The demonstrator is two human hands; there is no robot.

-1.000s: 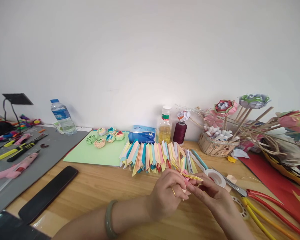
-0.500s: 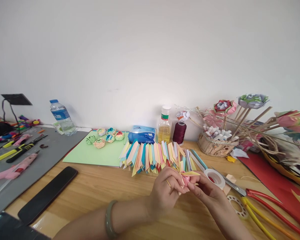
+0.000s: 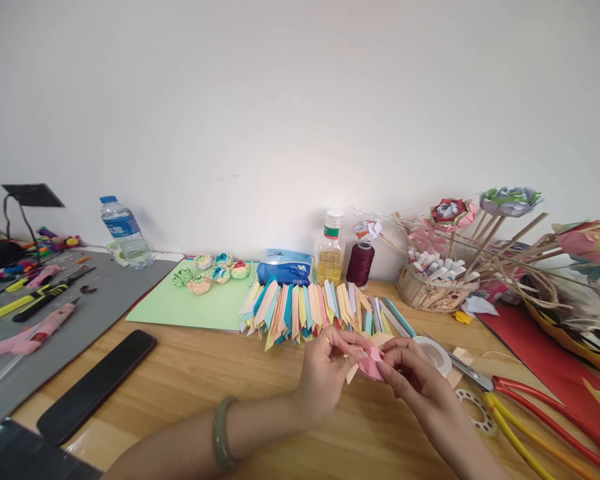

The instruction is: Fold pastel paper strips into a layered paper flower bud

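Between my two hands is a small folded paper flower [image 3: 371, 365], pink in the middle with pale peach and yellowish strips sticking out. My left hand [image 3: 329, 373] pinches it from the left, a ring on one finger and a green bangle at the wrist. From the right, the thumb and fingers of my right hand [image 3: 413, 373] close on the same piece. My fingers hide part of its folds. Just behind the hands lies a long row of folded paper strips [image 3: 295, 310] in many colours.
Small paper flowers [image 3: 199, 285] lie on a light green sheet [image 3: 180, 313]. Scissors [image 3: 490, 387] and a white tape roll [image 3: 434, 355] are at right. Along the wall stand an oil bottle [image 3: 331, 250], a thread spool [image 3: 360, 265] and a basket [image 3: 433, 293]. A black case [image 3: 97, 387] lies left.
The paper flower has been turned in my fingers, so more of its pink part faces me and the yellow strips show less. Both hands have shifted their grip slightly.
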